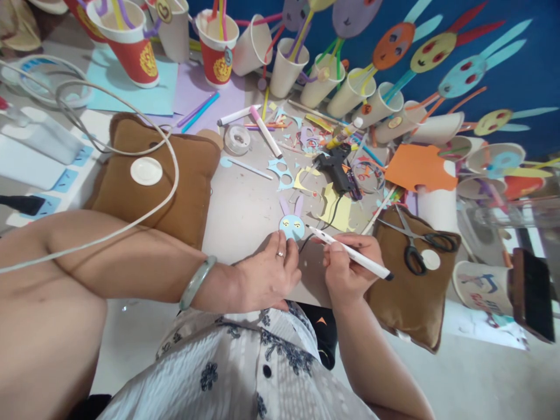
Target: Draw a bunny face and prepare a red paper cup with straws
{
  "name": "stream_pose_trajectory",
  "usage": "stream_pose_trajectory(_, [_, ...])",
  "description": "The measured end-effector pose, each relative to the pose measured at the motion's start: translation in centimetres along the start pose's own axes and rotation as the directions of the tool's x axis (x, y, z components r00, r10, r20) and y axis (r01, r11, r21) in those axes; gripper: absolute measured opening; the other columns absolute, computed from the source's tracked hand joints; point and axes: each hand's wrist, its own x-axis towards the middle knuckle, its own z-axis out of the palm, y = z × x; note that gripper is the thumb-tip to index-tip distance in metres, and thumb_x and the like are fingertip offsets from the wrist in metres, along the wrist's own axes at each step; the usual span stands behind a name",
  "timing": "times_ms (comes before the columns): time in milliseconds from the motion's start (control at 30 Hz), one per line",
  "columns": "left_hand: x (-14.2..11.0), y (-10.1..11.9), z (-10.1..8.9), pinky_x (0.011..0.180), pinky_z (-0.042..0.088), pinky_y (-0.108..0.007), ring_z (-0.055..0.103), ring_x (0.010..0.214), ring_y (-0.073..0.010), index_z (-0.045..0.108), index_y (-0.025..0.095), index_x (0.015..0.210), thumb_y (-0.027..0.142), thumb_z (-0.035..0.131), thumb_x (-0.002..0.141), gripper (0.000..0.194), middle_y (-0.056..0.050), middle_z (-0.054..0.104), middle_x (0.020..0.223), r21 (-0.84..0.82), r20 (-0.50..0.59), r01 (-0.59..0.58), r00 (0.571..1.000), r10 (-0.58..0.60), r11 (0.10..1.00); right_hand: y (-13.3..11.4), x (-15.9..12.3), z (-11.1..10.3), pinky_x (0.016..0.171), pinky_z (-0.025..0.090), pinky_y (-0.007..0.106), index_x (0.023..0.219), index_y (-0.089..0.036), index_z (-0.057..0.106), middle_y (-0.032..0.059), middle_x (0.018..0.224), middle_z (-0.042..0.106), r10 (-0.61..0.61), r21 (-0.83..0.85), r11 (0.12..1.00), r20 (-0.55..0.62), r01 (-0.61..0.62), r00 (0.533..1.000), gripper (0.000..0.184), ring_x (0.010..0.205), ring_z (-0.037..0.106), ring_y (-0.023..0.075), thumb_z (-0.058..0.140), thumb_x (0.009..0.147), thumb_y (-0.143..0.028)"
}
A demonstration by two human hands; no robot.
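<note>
A small blue paper rabbit head [291,227] with purple ears and yellow-lidded eyes lies on the table in front of me. My left hand [271,271], a ring on one finger, holds it down at its lower edge, fingers close together. Between the fingers and thumb of my right hand [352,265] is a white marker [350,254] with a dark end. The marker's tip is just right of the rabbit head; I cannot tell whether it touches the paper.
A black glue gun [339,169] lies among paper scraps, its cord running towards my hands. Scissors [409,239] rest on the right brown cushion [406,303]; another brown cushion [188,181] is at left. Paper cups [286,67] with rabbit-headed straws line the back. A phone [534,294] stands far right.
</note>
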Motion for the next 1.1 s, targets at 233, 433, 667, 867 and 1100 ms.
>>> stream_pose_trajectory(233, [0.0, 0.1, 0.2, 0.099, 0.046, -0.061, 0.065, 0.118, -0.0503, 0.070, 0.006, 0.116, 0.077, 0.059, 0.082, 0.080, -0.032, 0.065, 0.130, -0.002, -0.016, 0.003, 1.000, -0.003, 1.000, -0.9, 0.1, 0.2, 0.062, 0.059, 0.035, 0.094, -0.022, 0.065, 0.0033, 0.080, 0.074, -0.029, -0.043, 0.998, 0.133, 0.035, 0.991, 0.014, 0.073, 0.074, 0.0212, 0.067, 0.090, -0.036])
stream_pose_trajectory(433, [-0.1, 0.2, 0.2, 0.099, 0.045, -0.062, 0.065, 0.117, -0.0521, 0.069, 0.005, 0.119, 0.077, 0.058, 0.083, 0.082, -0.034, 0.065, 0.129, 0.020, -0.038, 0.013, 0.999, -0.012, 1.000, -1.3, 0.5, 0.4, 0.064, 0.058, 0.032, 0.094, -0.023, 0.067, 0.0023, 0.081, 0.077, -0.064, -0.078, 0.994, 0.208, 0.082, 0.976, 0.011, 0.068, 0.073, 0.0181, 0.067, 0.091, -0.033])
stream_pose_trajectory(667, [-0.1, 0.1, 0.0, 0.098, 0.045, -0.061, 0.066, 0.117, -0.0510, 0.068, 0.004, 0.122, 0.076, 0.056, 0.085, 0.082, -0.034, 0.065, 0.129, 0.033, -0.028, -0.003, 1.000, 0.004, 0.999, -1.0, 0.4, 0.4, 0.064, 0.057, 0.032, 0.093, -0.023, 0.067, 0.0022, 0.080, 0.076, -0.057, -0.121, 0.989, 0.214, 0.084, 0.975, 0.012, 0.068, 0.072, 0.0185, 0.067, 0.090, -0.035])
stream_pose_trajectory(867, [0.0, -0.1, -0.3, 0.098, 0.046, -0.060, 0.066, 0.117, -0.0510, 0.069, 0.004, 0.122, 0.076, 0.058, 0.084, 0.081, -0.033, 0.065, 0.130, 0.021, -0.011, -0.002, 1.000, 0.002, 1.000, -0.9, 0.3, 0.1, 0.059, 0.054, 0.031, 0.092, -0.023, 0.064, 0.0011, 0.079, 0.073, -0.167, -0.064, 0.982, 0.130, 0.177, 0.977, 0.007, 0.067, 0.070, 0.0177, 0.069, 0.087, -0.025])
stream_pose_trajectory(1100, [0.0, -0.1, -0.2, 0.098, 0.045, -0.061, 0.066, 0.117, -0.0501, 0.070, 0.008, 0.118, 0.073, 0.059, 0.085, 0.073, -0.031, 0.065, 0.132, -0.028, 0.017, -0.003, 1.000, 0.004, 1.000, -0.3, 0.1, 0.0, 0.059, 0.056, 0.034, 0.092, -0.023, 0.061, 0.0020, 0.079, 0.070, -0.200, 0.101, 0.976, 0.059, 0.194, 0.978, 0.011, 0.070, 0.071, 0.0207, 0.067, 0.085, -0.016])
